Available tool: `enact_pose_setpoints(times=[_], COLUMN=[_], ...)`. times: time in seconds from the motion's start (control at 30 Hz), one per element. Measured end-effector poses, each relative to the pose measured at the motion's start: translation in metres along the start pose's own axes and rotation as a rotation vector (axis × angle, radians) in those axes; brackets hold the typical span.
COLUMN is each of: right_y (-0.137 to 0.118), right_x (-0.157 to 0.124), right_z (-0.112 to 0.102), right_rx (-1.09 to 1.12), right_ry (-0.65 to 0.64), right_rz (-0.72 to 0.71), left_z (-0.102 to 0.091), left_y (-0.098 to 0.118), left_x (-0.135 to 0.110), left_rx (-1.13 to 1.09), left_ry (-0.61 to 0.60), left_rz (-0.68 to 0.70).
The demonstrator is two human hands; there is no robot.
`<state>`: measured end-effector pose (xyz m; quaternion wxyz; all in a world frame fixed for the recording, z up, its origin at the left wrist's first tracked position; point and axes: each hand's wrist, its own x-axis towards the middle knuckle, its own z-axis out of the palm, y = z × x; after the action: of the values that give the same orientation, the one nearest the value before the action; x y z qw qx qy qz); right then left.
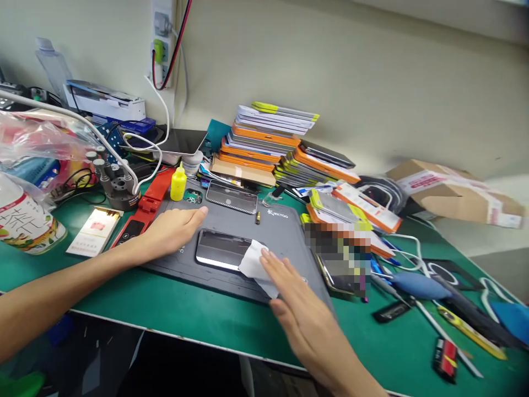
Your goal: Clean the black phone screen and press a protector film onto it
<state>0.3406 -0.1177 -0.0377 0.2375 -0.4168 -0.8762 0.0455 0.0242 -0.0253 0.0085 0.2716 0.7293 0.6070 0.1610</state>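
White cloth [253,264] under flat right hand [298,300]

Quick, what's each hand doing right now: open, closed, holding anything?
Left hand: open, flat on the grey work mat beside the glossy black phone, holding nothing.
Right hand: open, fingers flat, pressing a white wipe onto that phone's end.

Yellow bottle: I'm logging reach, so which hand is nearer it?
Left. The left hand rests on the gray mat just in front of the yellow bottle; the right hand is farther right, on a white wipe over the phone.
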Motion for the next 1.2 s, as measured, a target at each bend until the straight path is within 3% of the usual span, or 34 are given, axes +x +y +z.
enact_pose_setpoints(times=[0.07,0.23,0.5,0.73,1.0,1.2], right_y=[-0.002,-0.003,0.023,-0.01,0.01,-0.002], right_x=[-0.001,-0.01,0.022,-0.007,0.031,0.005], right_z=[0.011,0.028,0.017,0.015,0.021,0.016], right_rx=[-0.024,-0.096,-0.057,-0.136,-0.104,-0.099], right_ry=[-0.064,-0.004,-0.183,-0.115,-0.171,-0.151], right_rz=[-0.021,-0.035,0.025,-0.043,0.028,-0.053], left_z=[0.0,-0.001,-0.001,0.001,0.002,0.001], left_y=[0.0,0.004,0.005,0.007,-0.002,-0.008], left_x=[0.0,-0.003,-0.003,-0.004,0.004,0.007], left_rx=[0.005,0.012,0.003,-0.015,-0.116,-0.273], left_ry=[0.001,0.01,0.006,0.001,0.011,-0.016], left_rz=[0.0,0.011,0.01,0.004,0.045,0.066])
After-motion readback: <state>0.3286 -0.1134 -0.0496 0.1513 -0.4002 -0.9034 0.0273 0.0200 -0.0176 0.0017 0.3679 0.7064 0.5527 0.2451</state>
